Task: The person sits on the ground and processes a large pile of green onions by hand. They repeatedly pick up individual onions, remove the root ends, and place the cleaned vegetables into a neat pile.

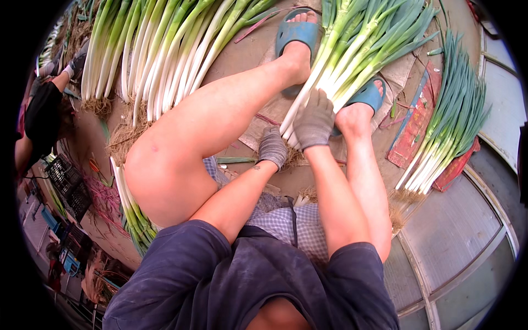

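A bunch of long green onions point(350, 62) lies between my feet, its white stalks pointing back towards me and its leaves fanning away. My right hand point(315, 117), in a grey knit glove, rests over the white stalks with its fingers together; whether it grips them cannot be told. Beside the root end, my left hand point(273, 146), also gloved, has its fingers curled at the lower left of the stalks. What its fingertips touch is hidden. Tangled roots point(292, 156) show just right of that hand.
Rows of green onions point(165, 62) lie at the upper left. Another bunch point(449, 119) lies at the right by a red printed sheet point(416, 119). A black plastic crate point(68, 181) and pink ties point(103, 198) are at the left. Another person's gloved hand point(76, 66) shows at the far left.
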The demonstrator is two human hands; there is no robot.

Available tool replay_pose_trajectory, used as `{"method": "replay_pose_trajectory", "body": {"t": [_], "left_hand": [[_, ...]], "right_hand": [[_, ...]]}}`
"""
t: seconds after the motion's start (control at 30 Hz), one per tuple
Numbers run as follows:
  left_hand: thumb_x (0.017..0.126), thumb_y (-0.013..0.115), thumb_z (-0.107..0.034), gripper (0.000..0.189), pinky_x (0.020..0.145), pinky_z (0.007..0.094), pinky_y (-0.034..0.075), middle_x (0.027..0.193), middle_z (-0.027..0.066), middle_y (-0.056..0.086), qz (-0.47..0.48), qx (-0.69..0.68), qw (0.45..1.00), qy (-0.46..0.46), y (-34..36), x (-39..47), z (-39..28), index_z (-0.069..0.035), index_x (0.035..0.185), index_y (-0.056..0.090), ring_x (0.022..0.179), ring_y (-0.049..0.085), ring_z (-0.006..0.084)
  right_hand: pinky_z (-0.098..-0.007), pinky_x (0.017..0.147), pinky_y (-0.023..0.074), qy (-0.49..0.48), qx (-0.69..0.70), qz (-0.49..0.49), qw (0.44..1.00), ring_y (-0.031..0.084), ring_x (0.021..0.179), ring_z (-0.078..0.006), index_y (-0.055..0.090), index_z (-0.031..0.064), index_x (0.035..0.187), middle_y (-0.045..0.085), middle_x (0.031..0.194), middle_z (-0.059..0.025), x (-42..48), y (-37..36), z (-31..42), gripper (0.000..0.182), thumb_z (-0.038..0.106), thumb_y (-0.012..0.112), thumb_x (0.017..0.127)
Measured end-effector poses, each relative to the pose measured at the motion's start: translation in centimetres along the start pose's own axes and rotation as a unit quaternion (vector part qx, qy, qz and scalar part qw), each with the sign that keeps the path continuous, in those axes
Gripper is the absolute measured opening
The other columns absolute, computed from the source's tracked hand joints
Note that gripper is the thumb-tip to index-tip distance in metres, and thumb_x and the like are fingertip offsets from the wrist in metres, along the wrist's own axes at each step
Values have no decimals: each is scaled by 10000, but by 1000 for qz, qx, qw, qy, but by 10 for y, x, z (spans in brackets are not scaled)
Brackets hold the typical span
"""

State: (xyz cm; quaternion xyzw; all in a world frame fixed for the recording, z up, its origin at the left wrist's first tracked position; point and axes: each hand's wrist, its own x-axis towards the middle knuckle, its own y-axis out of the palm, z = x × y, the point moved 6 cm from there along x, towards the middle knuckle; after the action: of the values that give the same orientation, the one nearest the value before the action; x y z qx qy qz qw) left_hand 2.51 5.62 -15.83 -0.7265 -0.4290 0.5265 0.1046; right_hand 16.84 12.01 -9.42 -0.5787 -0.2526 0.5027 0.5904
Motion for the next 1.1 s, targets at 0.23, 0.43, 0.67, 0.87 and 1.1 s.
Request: {"method": "replay_pose_trajectory", "body": {"t": [0.23, 0.43, 0.67, 0.87, 1.1], "left_hand": [[768, 601, -2, 388, 904, 448, 481, 1147, 263, 535, 22, 9, 1000, 13, 1, -2, -3, 20, 1152, 551, 1036, 564, 424], [836, 553, -74, 356, 937, 453, 466, 1201, 241, 528, 64, -44, 997, -9, 9, -5, -2, -2, 1185, 541, 1101, 555, 382], [876, 533, -81, 338, 909, 470, 491, 1230, 203, 489, 29, -39, 998, -44, 7, -16, 3, -47, 1210, 496, 1089, 568, 383], [867, 547, -141, 377, 904, 467, 486, 1278, 204, 474, -110, 9, 994, 7, -4, -52, -24, -42, 1223, 473, 1105, 570, 381], [820, 589, -225, 245, 773, 451, 492, 857, 218, 604, -96, -318, 890, 314, -227, -158, -132, -33, 971, 604, 834, 617, 363]], "right_hand": [[-462, 963, 448, 63, 79, 11, 995, 551, 1116, -409, 432, 1, 1374, 545, 1203, -270, 79, 0, -9, 549, 212, 561, 884], [-482, 871, 478, 12, 166, -12, 986, 591, 1009, -438, 541, 37, 1221, 621, 1112, -248, 78, 21, -31, 425, 198, 615, 835], [-385, 793, 525, -6, 236, 6, 972, 639, 859, -276, 455, 15, 1364, 592, 1162, -214, 24, -10, -36, 583, 106, 674, 832], [-363, 879, 497, -113, 231, -10, 966, 618, 1006, -289, 510, 5, 1307, 617, 1150, -189, -10, -95, -59, 468, 104, 637, 868], [-320, 927, 469, -13, 302, -5, 953, 595, 1039, -188, 523, 25, 1336, 619, 1200, -112, -76, -194, -65, 417, 85, 592, 929]]}}
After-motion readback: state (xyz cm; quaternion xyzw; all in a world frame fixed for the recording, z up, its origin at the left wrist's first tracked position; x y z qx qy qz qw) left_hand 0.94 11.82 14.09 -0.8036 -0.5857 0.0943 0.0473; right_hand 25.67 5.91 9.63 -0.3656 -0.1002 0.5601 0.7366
